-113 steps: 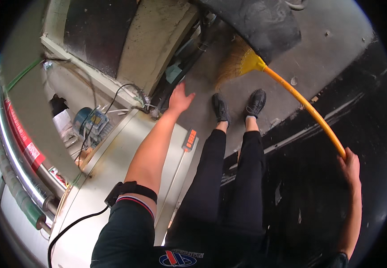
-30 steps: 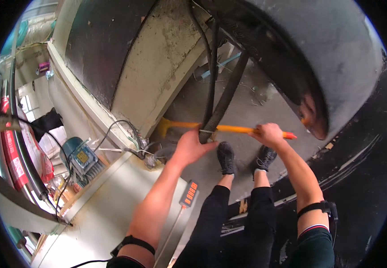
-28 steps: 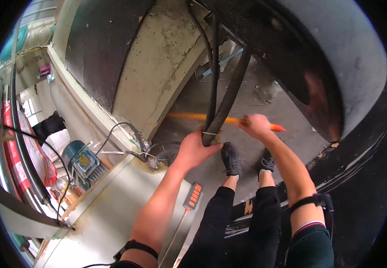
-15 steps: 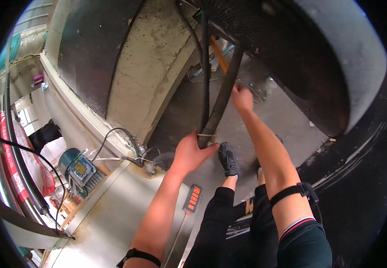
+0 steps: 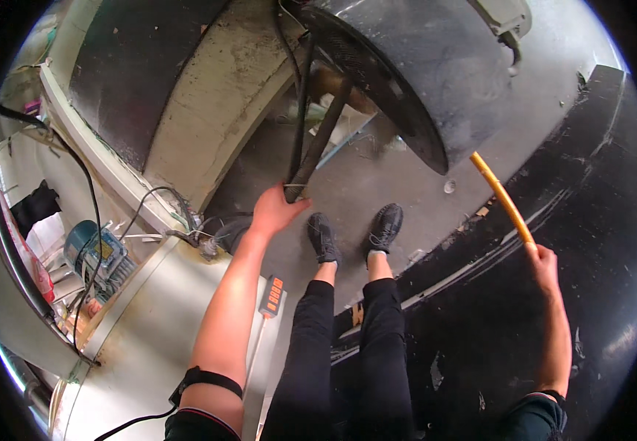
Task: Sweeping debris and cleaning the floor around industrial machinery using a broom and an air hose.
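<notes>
My left hand [image 5: 273, 209] is wrapped round the lower part of a dark ribbed hose [image 5: 322, 136], its thumb out to the right. A thinner black cable [image 5: 304, 110] runs down beside the hose into the same grip, and a pale tie circles the hose just above my hand. Far out to the right, my right hand [image 5: 544, 268] is closed round the lower end of a yellow-orange stick or tube [image 5: 504, 197], slightly curved. Its free end points up and to the left, away from the hose.
A large round dark machine part [image 5: 384, 81] overhangs the floor ahead. At left stands a white cabinet [image 5: 164, 323] with a grey remote control with orange buttons [image 5: 271, 296] at its edge. Beyond it sit a teal motor [image 5: 98, 253] and loose cables. Black sheeting [image 5: 465, 345] covers the right side.
My right hand has swung from beside the hose out to the right, bringing the yellow-orange stick or tube with it. My left hand keeps its grip on the hose. The whole view has shifted.
</notes>
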Motion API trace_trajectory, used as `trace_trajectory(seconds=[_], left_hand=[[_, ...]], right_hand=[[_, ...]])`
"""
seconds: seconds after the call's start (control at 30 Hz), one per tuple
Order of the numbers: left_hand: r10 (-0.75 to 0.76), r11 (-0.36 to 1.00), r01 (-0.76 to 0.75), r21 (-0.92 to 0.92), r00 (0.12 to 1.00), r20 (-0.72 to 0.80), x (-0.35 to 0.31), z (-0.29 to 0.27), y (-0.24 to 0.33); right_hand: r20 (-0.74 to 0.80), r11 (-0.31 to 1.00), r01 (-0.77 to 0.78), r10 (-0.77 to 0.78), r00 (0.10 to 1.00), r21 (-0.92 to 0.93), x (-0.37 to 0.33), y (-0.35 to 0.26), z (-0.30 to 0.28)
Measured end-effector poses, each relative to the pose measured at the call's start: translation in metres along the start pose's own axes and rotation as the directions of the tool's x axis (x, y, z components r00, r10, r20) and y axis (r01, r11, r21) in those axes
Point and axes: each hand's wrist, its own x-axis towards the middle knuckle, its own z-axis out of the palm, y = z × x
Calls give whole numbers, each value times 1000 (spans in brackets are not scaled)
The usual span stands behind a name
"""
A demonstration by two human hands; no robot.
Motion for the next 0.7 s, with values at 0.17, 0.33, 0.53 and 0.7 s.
trace_trajectory(seconds=[0.17,0.33,0.53,0.7], left_hand=[[-15,1000,15,-15,1000,10,2,-7,-15],[-32,995,34,-97,999,30,-1,-10,-3],[-39,999,39,-8,999,13,4,-6,-5],[-99,994,102,-41,992,78,2,-12,-10]], right_hand=[[-188,893,-23,-69,980,-449,-32,-6,-155],[-344,769,-141,-107,933,-624,-88,-14,-231],[-270,934,-115,20,963,-339,-200,24,-246],[39,943,-104,123,992,-317,-244,-34,-186]])
